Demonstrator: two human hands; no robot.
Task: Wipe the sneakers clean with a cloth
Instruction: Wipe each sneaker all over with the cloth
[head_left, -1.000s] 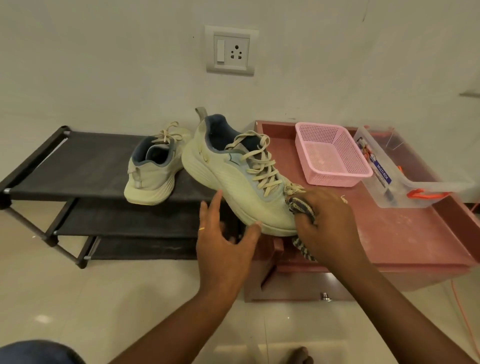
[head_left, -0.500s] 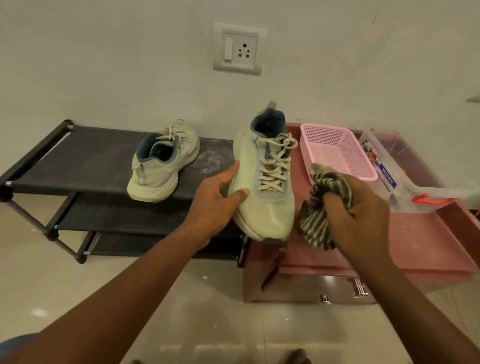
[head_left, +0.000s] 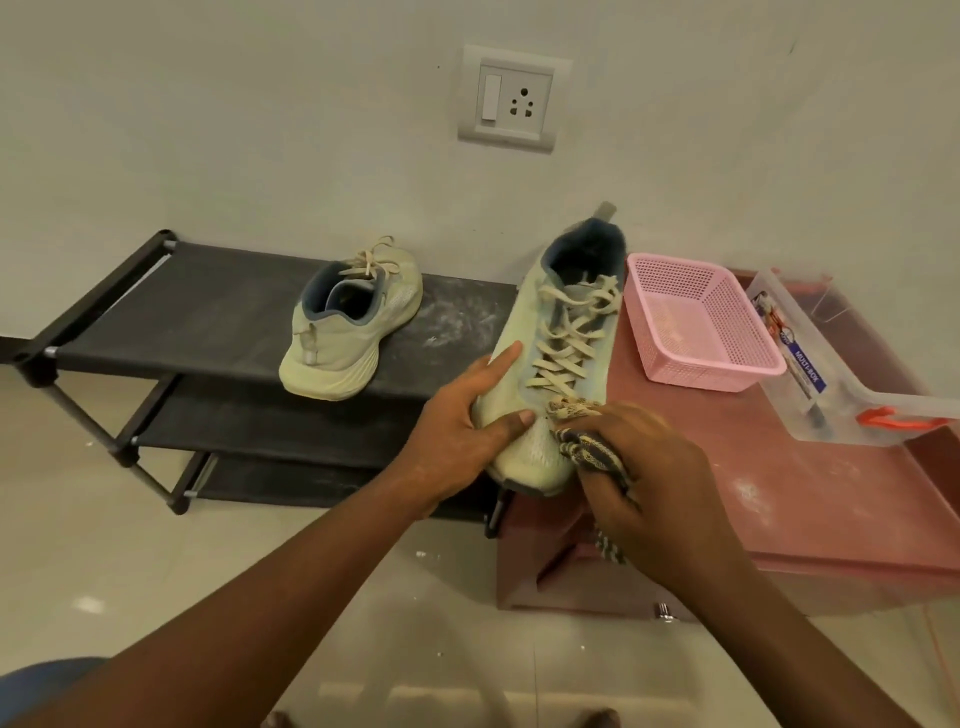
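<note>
The near sneaker (head_left: 558, 358) sat with its toe toward the person and its heel toward the wall, straddling the right end of the black rack (head_left: 218, 306) and the left edge of the red table (head_left: 779, 499). The left hand (head_left: 462, 441) steadied it from the left side — thumb pressed across the toe box, index finger stretched along the upper beside the laces, palm partly open against the shoe rather than closed round it. The right hand (head_left: 649, 467) was curled tight around a bunched striped cloth (head_left: 592, 447), with the cloth pressed against the right side of the toe, just below the lowest laces. A tail of cloth hung down under the hand, past the table's front edge.

The second sneaker (head_left: 348, 332) stood alone on the rack's top shelf, well left of the first, heel toward the person, untouched by either hand. Pale dusty smears marked the shelf between the two shoes.

On the table, just right of the held sneaker — a pink basket (head_left: 701, 327), mesh-sided. Beside that, a clear box (head_left: 831, 374) with an orange latch, tilted; contents not legible beyond a blue label. A wall socket (head_left: 511, 98) sat above the rack's right end. Floor pale tile.
</note>
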